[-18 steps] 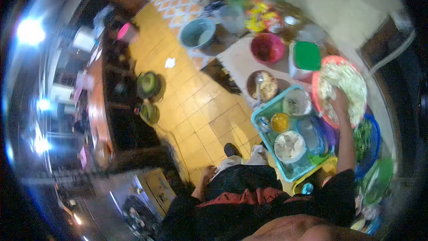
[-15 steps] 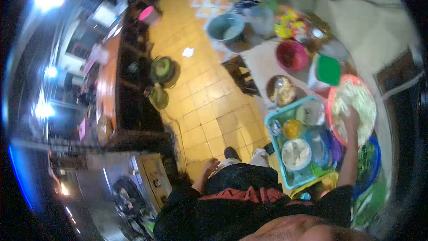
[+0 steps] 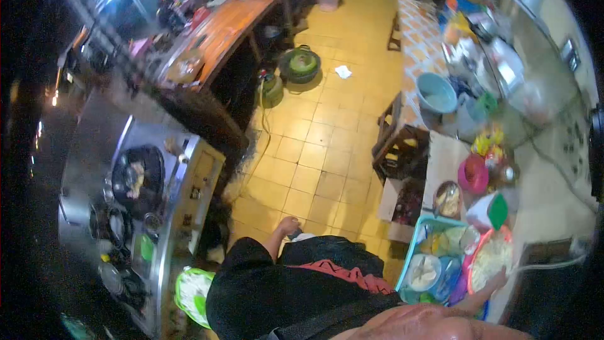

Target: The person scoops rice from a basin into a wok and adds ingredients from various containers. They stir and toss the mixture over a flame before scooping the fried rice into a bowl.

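The right hand (image 3: 497,281) is at the near side of a coral basin (image 3: 506,234) of shredded vegetable (image 3: 492,257); the left hand (image 3: 289,225) hangs over yellow tiles (image 3: 311,179) — neither grip can be told.

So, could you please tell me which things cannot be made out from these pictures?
All in the head view:
Right hand: too small and blurred to tell whether it grips anything at the coral basin.
White container: contents hidden by its walls and green lid.
Green-rimmed basin: partly hidden behind the black sleeve.
Food in the dark wok: too blurred to identify.
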{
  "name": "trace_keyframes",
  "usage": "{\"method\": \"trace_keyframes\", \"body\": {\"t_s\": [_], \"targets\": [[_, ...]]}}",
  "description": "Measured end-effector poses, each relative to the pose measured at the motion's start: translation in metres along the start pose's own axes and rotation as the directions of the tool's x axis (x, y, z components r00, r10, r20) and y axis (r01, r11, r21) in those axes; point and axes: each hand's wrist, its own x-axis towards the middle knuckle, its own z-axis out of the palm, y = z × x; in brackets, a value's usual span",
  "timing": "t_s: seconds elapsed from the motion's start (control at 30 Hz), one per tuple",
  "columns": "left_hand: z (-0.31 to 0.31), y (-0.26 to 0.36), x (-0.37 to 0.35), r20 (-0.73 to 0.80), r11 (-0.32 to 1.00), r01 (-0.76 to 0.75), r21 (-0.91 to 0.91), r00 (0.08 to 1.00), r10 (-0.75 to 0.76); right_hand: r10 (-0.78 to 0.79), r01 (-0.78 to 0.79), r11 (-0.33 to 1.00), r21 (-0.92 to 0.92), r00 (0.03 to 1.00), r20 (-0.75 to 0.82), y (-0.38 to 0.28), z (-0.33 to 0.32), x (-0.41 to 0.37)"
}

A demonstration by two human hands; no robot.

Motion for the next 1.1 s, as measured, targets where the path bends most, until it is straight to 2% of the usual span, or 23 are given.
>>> {"method": "trace_keyframes", "body": {"t_s": [0.03, 0.07, 0.13, 0.2, 0.27, 0.33, 0.43, 0.5, 0.53, 0.6, 0.63, 0.67, 0.7, 0.73, 0.77, 0.8, 0.83, 0.9, 0.93, 0.97, 1.03, 1.07, 1.1], "targets": [[-0.014, -0.001, -0.015, -0.033, 0.980, 0.154, -0.126, 0.987, -0.159, -0.367, 0.351, 0.930, -0.114, 0.912, -0.186, -0.004, -0.005, -0.012], [-0.018, -0.027, -0.016, -0.047, 0.972, 0.156, -0.178, 0.985, -0.167, -0.358, 0.338, 0.932, -0.132, 0.914, -0.191, -0.020, -0.019, -0.021], [-0.016, -0.088, -0.003, -0.274, 0.971, 0.086, -0.221, 0.951, -0.147, -0.203, 0.187, 0.975, -0.118, 0.968, -0.146, -0.083, -0.033, -0.039], [-0.075, -0.065, -0.073, -0.191, 0.998, -0.030, 0.062, 0.981, 0.042, -0.214, 0.206, 0.974, -0.092, 0.973, -0.091, -0.166, -0.035, -0.056], [-0.062, -0.155, -0.054, -0.419, 0.956, 0.057, 0.288, 0.905, 0.072, -0.324, 0.323, 0.945, -0.053, 0.946, -0.006, -0.262, -0.030, -0.073], [-0.047, -0.231, -0.040, -0.609, 0.974, 0.105, -0.199, 0.766, -0.207, -0.461, 0.462, 0.887, 0.012, 0.882, 0.099, -0.361, -0.019, -0.091], [-0.060, -0.251, -0.100, -0.653, 0.905, 0.163, -0.392, 0.644, -0.399, -0.679, 0.667, 0.733, 0.131, 0.706, 0.203, -0.516, -0.001, -0.111], [-0.050, -0.287, -0.103, -0.797, 0.874, -0.010, -0.486, 0.414, -0.439, -0.811, 0.776, 0.583, 0.241, 0.544, 0.213, -0.632, 0.000, -0.127], [-0.047, -0.302, -0.109, -0.789, 0.849, -0.007, -0.528, 0.375, -0.487, -0.872, 0.820, 0.488, 0.299, 0.450, 0.190, -0.694, -0.004, -0.139], [-0.031, -0.312, -0.126, -0.627, 0.580, -0.237, -0.779, 0.311, -0.715, -0.975, 0.900, 0.224, 0.373, 0.205, 0.091, -0.825, -0.018, -0.181], [-0.026, -0.309, -0.137, -0.596, 0.544, -0.247, -0.802, 0.272, -0.755, -1.000, 0.929, 0.011, 0.370, 0.019, -0.018, -0.899, -0.027, -0.212], [-0.026, -0.284, -0.160, -0.478, 0.328, -0.447, -0.832, 0.277, -0.834, -0.940, 0.931, -0.310, 0.194, -0.270, -0.209, -0.978, -0.037, -0.247], [-0.025, -0.264, -0.181, -0.361, 0.102, -0.626, -0.773, 0.303, -0.882, -0.757, 0.816, -0.566, -0.118, -0.571, -0.319, -1.045, -0.041, -0.285], [-0.021, -0.252, -0.198, -0.329, 0.083, -0.649, -0.756, 0.267, -0.906, -0.836, 0.702, -0.544, 0.460, -0.410, -0.364, -1.095, -0.098, -0.378], [-0.015, -0.237, -0.212, -0.302, 0.078, -0.703, -0.707, 0.201, -0.932, -0.881, 0.275, -0.411, 0.869, -0.364, -0.301, -1.132, -0.146, -0.461], [-0.008, -0.230, -0.220, -0.265, 0.079, -0.752, -0.655, 0.130, -0.955, -0.871, -0.119, -0.227, 0.967, -0.419, -0.256, -1.159, -0.182, -0.526], [0.003, -0.237, -0.224, -0.219, 0.070, -0.771, -0.633, 0.092, -0.971, -0.793, -0.397, -0.046, 0.917, -0.544, -0.276, -1.199, -0.198, -0.575], [0.035, -0.245, -0.219, -0.072, -0.105, -0.961, -0.255, 0.127, -0.989, -0.838, -0.439, 0.312, 0.843, -0.545, 0.026, -1.191, -0.306, -0.675], [0.019, -0.213, -0.231, 0.077, 0.004, -0.905, -0.424, -0.041, -0.996, -0.790, -0.421, 0.340, 0.841, -0.613, 0.013, -1.233, -0.312, -0.719], [0.026, -0.198, -0.233, 0.112, -0.047, -0.998, -0.045, 0.042, -0.993, -0.734, -0.403, 0.339, 0.850, -0.679, -0.029, -1.281, -0.309, -0.758], [0.029, -0.183, -0.223, 0.273, -0.001, -0.968, -0.250, -0.069, -0.959, -0.632, -0.376, 0.358, 0.855, -0.771, -0.075, -1.354, -0.300, -0.837], [0.030, -0.175, -0.213, 0.331, 0.017, -0.977, -0.214, -0.089, -0.939, -0.494, -0.337, 0.536, 0.774, -0.869, -0.036, -1.344, -0.318, -0.871], [0.029, -0.172, -0.205, 0.352, 0.002, -0.961, -0.275, -0.102, -0.930, -0.347, -0.267, 0.690, 0.673, -0.938, -0.015, -1.333, -0.343, -0.896]]}}
